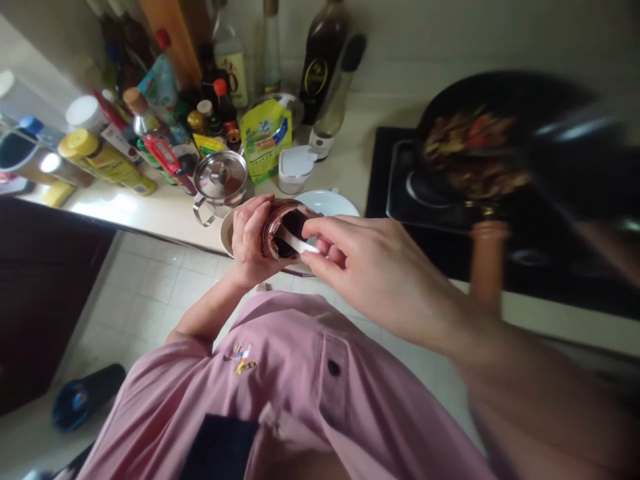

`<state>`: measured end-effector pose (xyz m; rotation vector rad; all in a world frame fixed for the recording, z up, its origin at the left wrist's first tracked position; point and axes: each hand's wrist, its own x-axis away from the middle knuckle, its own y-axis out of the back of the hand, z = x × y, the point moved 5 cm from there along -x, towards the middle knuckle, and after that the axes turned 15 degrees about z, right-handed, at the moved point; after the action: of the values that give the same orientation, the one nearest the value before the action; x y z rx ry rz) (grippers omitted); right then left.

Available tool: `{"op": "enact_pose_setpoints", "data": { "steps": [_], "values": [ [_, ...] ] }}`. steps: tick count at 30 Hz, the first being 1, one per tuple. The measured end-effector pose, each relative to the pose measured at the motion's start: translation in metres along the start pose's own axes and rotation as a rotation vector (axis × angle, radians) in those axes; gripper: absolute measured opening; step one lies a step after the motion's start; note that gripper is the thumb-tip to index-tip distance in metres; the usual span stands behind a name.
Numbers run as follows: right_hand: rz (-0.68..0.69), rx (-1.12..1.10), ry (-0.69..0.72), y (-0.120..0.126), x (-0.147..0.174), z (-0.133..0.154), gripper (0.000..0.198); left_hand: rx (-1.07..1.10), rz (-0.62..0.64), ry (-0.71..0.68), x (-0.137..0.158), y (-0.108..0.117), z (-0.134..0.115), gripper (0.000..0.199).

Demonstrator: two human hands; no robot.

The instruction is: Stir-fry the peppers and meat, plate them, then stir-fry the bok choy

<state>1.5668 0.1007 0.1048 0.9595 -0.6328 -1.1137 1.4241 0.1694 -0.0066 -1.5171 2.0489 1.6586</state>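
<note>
My left hand is wrapped around a glass jar with dark contents, its mouth tilted toward me. A white spoon reaches into the jar's mouth; its bowl end is hidden inside. Thumb and fingers of my right hand pinch the spoon's handle. Behind the jar, a white plate and part of a pale bowl show on the counter.
A wok with sliced food sits on the black stove at right, its wooden handle toward me. Beside it is a blurred dark lid-like shape. A steel pot, a green pouch, a white container and several bottles line the counter.
</note>
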Motion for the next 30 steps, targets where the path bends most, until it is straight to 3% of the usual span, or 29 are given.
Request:
{"op": "enact_pose_setpoints", "data": {
  "steps": [6, 12, 16, 20, 26, 30],
  "values": [
    [-0.084, 0.094, -0.090, 0.011, 0.024, -0.018, 0.013, 0.023, -0.008, -0.102, -0.014, -0.017, -0.026, 0.092],
    [-0.166, 0.125, 0.051, 0.014, 0.045, -0.022, 0.020, 0.023, -0.014, -0.143, -0.028, -0.025, -0.047, 0.093],
    [-0.225, 0.270, 0.062, 0.025, 0.068, -0.026, 0.028, 0.026, 0.013, -0.123, -0.039, -0.025, -0.053, 0.098],
    [-0.300, 0.349, 0.105, 0.027, 0.077, -0.030, 0.024, 0.070, 0.054, -0.162, -0.045, -0.029, -0.058, 0.098],
    [-0.280, 0.348, 0.081, 0.022, 0.072, -0.039, 0.027, 0.101, 0.077, -0.198, -0.046, -0.040, -0.053, 0.101],
    [-0.219, 0.227, 0.083, 0.021, 0.072, -0.045, 0.026, 0.087, 0.111, -0.200, -0.045, -0.044, -0.050, 0.102]
  ]
}}
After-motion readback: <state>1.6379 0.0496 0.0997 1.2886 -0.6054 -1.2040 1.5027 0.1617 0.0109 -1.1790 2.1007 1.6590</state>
